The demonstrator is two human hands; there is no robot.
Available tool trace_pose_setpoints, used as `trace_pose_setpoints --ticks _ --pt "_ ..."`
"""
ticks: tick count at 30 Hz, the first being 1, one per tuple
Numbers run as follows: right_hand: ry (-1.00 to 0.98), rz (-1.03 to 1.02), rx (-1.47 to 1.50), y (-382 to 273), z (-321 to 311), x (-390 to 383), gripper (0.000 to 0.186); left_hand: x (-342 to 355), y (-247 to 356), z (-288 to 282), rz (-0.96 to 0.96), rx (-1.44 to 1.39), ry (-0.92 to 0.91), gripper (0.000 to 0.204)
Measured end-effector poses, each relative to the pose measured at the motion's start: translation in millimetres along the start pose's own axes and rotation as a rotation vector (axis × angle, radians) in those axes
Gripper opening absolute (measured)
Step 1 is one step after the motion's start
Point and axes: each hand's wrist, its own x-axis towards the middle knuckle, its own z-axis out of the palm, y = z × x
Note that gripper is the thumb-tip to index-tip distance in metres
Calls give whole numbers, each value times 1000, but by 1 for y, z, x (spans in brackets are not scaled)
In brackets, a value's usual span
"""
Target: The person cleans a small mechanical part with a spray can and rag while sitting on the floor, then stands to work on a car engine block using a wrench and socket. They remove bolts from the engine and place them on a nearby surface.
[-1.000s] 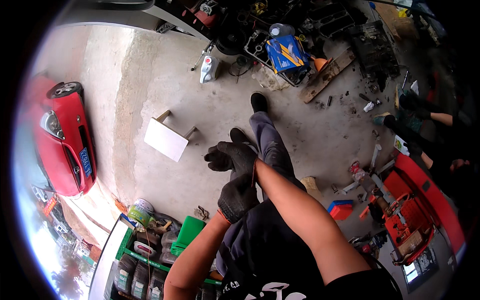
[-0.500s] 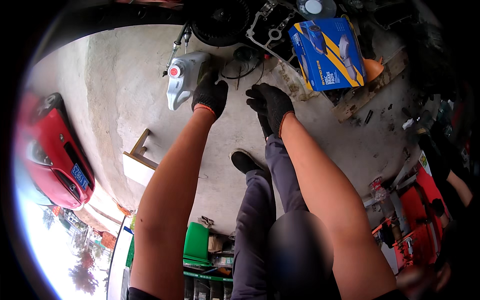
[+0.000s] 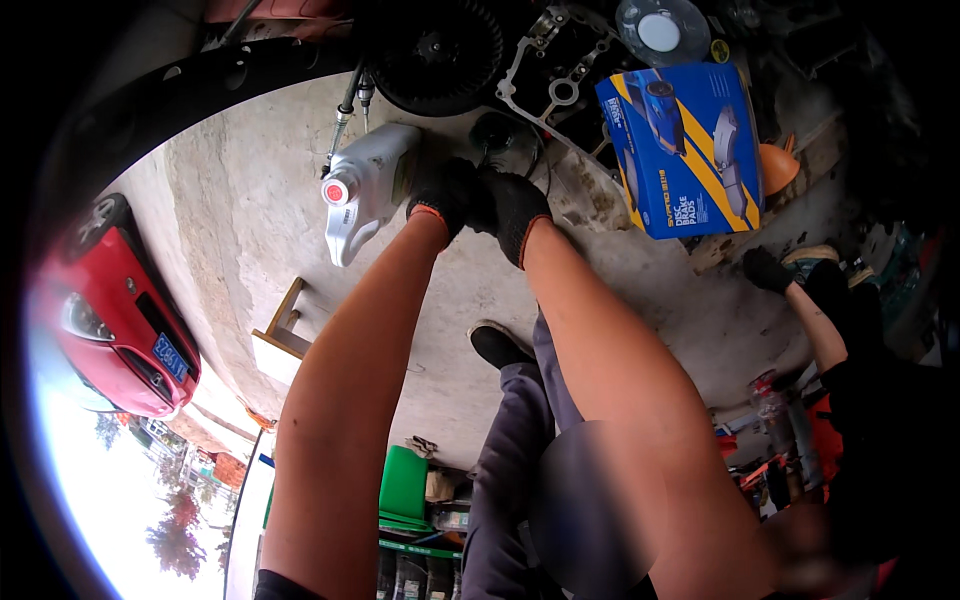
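Observation:
Both of my hands wear black knit gloves with orange cuffs and meet above the concrete floor. My left hand is just right of a silver-grey plastic jug with a red and white cap, apart from it. Close against it is my right hand, its fingers pointing left toward the left hand's. The dark gloves blend together there, so finger shape and anything between them are hidden. Beyond the hands a thin dark cable curls on the floor.
A blue and yellow box stands right of my hands, beside an orange funnel. Metal engine parts and a black round finned part lie beyond. A co-worker's gloved hand reaches in at right. A small stool is at left.
My right hand has moved left and my hands have come together. The view has shifted, so the jug and box sit lower. A co-worker's gloved hand and arm have come farther in at right.

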Motion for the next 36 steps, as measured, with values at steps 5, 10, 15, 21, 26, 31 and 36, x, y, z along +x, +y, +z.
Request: trace_pose_setpoints --ticks 5,10,15,21,26,31,36 --pt "203 -194 -58 -8 -14 -12 16 -20 35 10 25 -84 -37 27" --pt "241 -145 -25 -28 -2 -43 19 -35 43 12 -64 -620 -14 33" --pt "238 -214 -639 -21 -27 -45 18 -31 66 -12 -297 -812 -251 29" --pt "186 -187 307 -32 -20 -65 19 -27 41 -1 410 85 218 27" --pt "70 -179 108 -60 -24 -94 19 -58 85 -35 -317 -952 13 21" --pt "-80 -300 -543 -50 -21 -132 19 -67 67 -28 83 -976 99 20" --pt "47 -358 -725 -46 -41 -186 21 -76 41 -27 195 -786 120 23"
